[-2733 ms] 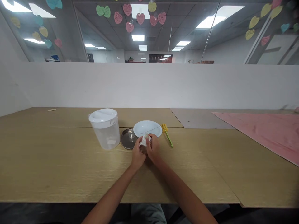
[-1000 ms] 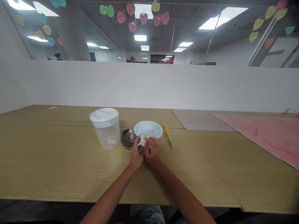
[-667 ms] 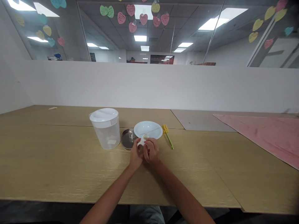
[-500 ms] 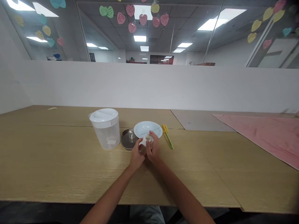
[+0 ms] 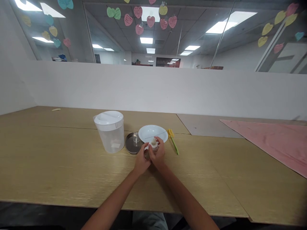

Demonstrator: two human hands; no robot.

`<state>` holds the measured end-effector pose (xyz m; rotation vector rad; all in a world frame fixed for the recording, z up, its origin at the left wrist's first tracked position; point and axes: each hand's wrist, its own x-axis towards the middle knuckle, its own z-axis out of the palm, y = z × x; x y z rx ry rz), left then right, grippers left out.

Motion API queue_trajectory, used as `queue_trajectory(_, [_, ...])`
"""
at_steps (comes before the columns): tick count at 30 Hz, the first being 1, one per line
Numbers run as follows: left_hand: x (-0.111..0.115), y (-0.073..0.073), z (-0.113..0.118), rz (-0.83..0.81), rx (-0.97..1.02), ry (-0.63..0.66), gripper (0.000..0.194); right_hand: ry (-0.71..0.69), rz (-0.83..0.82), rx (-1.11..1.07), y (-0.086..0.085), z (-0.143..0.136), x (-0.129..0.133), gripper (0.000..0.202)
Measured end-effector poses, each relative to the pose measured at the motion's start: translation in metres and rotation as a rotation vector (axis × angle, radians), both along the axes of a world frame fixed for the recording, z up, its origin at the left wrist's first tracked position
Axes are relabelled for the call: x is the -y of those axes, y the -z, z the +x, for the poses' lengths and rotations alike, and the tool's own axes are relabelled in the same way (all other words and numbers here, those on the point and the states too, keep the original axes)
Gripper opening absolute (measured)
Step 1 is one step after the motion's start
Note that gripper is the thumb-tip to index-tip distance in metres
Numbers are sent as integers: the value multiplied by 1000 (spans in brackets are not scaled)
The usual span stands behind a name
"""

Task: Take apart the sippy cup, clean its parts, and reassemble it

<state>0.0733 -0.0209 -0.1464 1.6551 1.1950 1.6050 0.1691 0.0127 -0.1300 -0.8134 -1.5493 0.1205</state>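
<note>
White-topped bottle [image 5: 153, 144] sits clasped between my left grip [image 5: 142, 160] and right grip [image 5: 157, 155]; loosening either could drop it against the far bowl [image 5: 144, 130].

A plain white wall [image 5: 153, 89] runs behind a wide, tan counter [image 5: 67, 172], with another pale wall [image 5: 11, 76] meeting it at the left. Above, long glass panes [image 5: 192, 22] carry heart-shaped paper notes [image 5: 150, 21] in pink, yellow, green and blue. Through them show a grey tiled ceiling [image 5: 189, 14], bright rectangular light panels [image 5: 146, 40] and what may be a dark cabinet [image 5: 168, 62], too small to tell. Below the counter's front edge it is dark.
</note>
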Motion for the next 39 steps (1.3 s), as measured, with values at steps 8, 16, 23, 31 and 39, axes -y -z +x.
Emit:
queue_trajectory(8, [3,-5,0,-10,-31,-30,59,-122,-44,33,11,7,-6,41])
queue_trajectory(16, [-2,4,1,3,36,-7,57,-38,-66,14,4,-3,1,33])
queue_trajectory(23, [0,1,2,18,17,1,52,88,-66,1,-1,-7,6,32])
queue_trajectory(31, [-3,8,1,2,10,-60,58,114,-80,25,-1,-6,3,38])
queue_trajectory(39, [0,3,0,28,-50,-27,62,-65,-4,131,7,5,-3,41])
